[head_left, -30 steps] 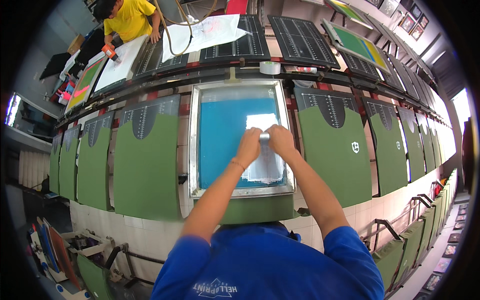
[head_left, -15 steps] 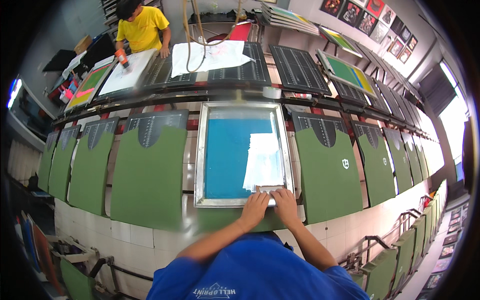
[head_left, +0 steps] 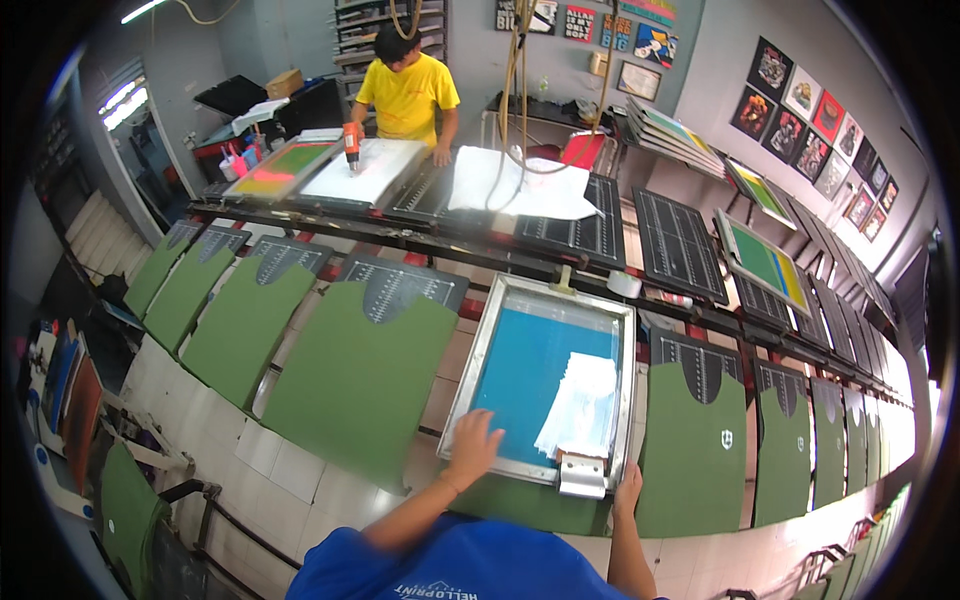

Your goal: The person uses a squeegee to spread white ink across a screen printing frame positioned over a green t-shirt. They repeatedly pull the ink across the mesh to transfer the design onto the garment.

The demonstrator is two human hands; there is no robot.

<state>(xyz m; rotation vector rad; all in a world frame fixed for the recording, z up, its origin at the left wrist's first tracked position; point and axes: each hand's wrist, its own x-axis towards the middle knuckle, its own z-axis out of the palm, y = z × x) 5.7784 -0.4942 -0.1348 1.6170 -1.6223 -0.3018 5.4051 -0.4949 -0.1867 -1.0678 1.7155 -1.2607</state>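
A screen printing frame (head_left: 480,345) with a metal rim and blue mesh lies in front of me, over a green shirt (head_left: 530,503). White ink (head_left: 580,405) covers the lower right of its mesh. A squeegee (head_left: 582,474) with a metal holder leans at the frame's lower right edge, out of my hands. At the frame's lower left corner is my left hand (head_left: 470,450), fingers apart and nothing in them. My right hand (head_left: 627,492) grips the frame's right side near its lower corner; part of its fingers is hidden.
Green shirts (head_left: 365,385) on black boards stand in a row to both sides. Beyond the rail, a person in yellow (head_left: 408,98) holds an orange heat gun (head_left: 351,145) over a white sheet. A tape roll (head_left: 624,284) sits past the frame. Hoses (head_left: 520,90) hang overhead.
Both hands have let go of the squeegee, which now rests on the frame. My left hand has moved to the frame's left, my right to its right side. The view has turned left.
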